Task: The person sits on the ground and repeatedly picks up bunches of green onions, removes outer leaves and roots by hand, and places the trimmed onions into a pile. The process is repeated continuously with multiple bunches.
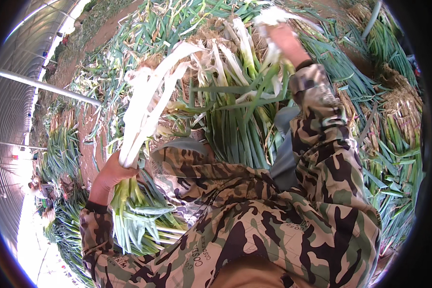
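Observation:
My left hand (112,173) is closed around a bunch of large green onions (144,118). Their bright white stalks point up and away from me, and the green leaves (136,208) hang below my fist. At the top right, my right hand (283,40) is blurred and grips pale onion peel (273,16), with a strip trailing to the right. Between my hands lies a pile of green onions (234,68), roots away from me and dark green leaves (237,133) towards my legs. Loose leaves lie across this pile.
Discarded leaves (158,18) cover the ground ahead. Root-ended onion bundles (399,108) lie to the right, with more bundles (61,144) on the left. A metal pole (46,86) crosses the left side beside the ribbed tunnel wall (9,108). Another person (43,189) appears at far left.

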A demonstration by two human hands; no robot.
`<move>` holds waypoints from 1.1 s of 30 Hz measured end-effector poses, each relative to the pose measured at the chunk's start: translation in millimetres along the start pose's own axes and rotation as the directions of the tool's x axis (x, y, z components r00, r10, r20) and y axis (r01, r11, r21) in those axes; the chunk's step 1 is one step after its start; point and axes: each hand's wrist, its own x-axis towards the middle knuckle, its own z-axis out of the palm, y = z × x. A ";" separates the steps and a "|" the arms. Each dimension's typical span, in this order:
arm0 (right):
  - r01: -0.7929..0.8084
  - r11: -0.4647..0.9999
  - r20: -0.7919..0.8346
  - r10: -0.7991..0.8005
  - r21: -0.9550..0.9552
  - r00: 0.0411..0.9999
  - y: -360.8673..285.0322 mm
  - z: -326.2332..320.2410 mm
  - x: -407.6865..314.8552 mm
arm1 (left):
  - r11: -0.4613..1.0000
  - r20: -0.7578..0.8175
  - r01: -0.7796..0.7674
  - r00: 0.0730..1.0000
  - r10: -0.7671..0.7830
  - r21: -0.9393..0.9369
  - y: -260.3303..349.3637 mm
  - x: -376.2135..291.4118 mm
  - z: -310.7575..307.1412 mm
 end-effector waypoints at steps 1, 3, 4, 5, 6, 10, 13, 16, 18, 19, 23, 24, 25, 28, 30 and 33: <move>-0.016 0.891 0.107 -0.036 0.453 0.994 -65.3 -4.8 -39.4 | 0.999 0.025 0.024 0.999 -0.023 -0.046 -0.2 -13.0 2.8; -0.152 0.507 0.249 -0.128 0.849 0.960 -138.3 -31.2 -101.3 | 0.994 0.139 -0.010 0.990 0.025 -0.110 21.9 1.2 14.3; -0.136 0.437 0.259 -0.235 0.889 0.937 -150.3 -28.9 -111.3 | 0.979 0.194 -0.034 0.978 0.073 -0.199 31.2 8.4 17.8; -0.131 0.365 0.264 -0.347 0.922 0.900 -161.2 -18.8 -116.4 | 0.977 0.230 -0.037 0.969 0.087 -0.211 40.7 12.1 22.2; -0.066 0.455 0.294 -0.451 0.888 0.843 -173.0 -7.6 -117.6 | 0.974 0.265 -0.036 0.959 0.096 -0.222 52.3 12.8 25.9; 0.132 0.624 0.432 -0.662 0.770 0.612 -222.6 -5.8 -169.6 | 0.973 0.336 -0.042 0.934 0.119 -0.227 71.7 11.6 38.0; 0.204 0.483 0.364 -0.825 0.852 0.433 -237.7 19.1 -177.8 | 0.985 0.361 -0.042 0.927 0.101 -0.168 74.0 18.0 44.7; 0.357 0.299 0.161 -0.915 0.885 0.370 -232.5 51.3 -168.9 | 0.988 0.309 -0.026 0.948 0.073 -0.152 63.0 11.4 52.9; 0.601 0.265 0.009 -0.919 0.754 0.394 -216.2 57.5 -147.9 | 0.990 0.328 0.008 0.944 0.038 -0.138 65.4 14.5 57.7; 0.705 0.248 -0.070 -0.918 0.665 0.389 -211.5 58.6 -137.1 | 0.991 0.334 0.033 0.943 0.012 -0.128 65.2 13.9 58.9; 0.476 0.496 0.045 -0.726 0.726 0.686 -174.4 26.7 -81.9 | 0.997 0.263 -0.053 0.962 0.068 -0.062 32.7 12.1 50.4; 0.331 0.512 0.061 -0.607 0.792 0.792 -142.6 3.0 -62.2 | 1.000 0.279 -0.011 0.960 0.003 0.027 32.7 17.6 47.4; 0.234 0.503 0.055 -0.495 0.832 0.867 -112.3 -10.5 -44.6 | 0.999 0.291 0.006 0.956 -0.019 0.046 28.7 18.8 46.8; -0.089 0.873 -0.142 0.177 0.479 0.974 -31.5 -29.9 -24.4 | 0.965 0.292 0.005 0.953 -0.084 0.261 11.2 18.0 44.3; -0.125 0.644 -0.243 0.452 0.755 0.858 34.8 -44.0 -11.2 | 0.982 0.234 -0.017 0.972 -0.028 0.190 0.3 22.4 33.4; -0.217 0.778 -0.158 0.375 0.590 0.913 -33.4 -48.2 -43.2 | 0.973 0.105 0.040 0.992 -0.065 0.229 -1.2 6.4 30.4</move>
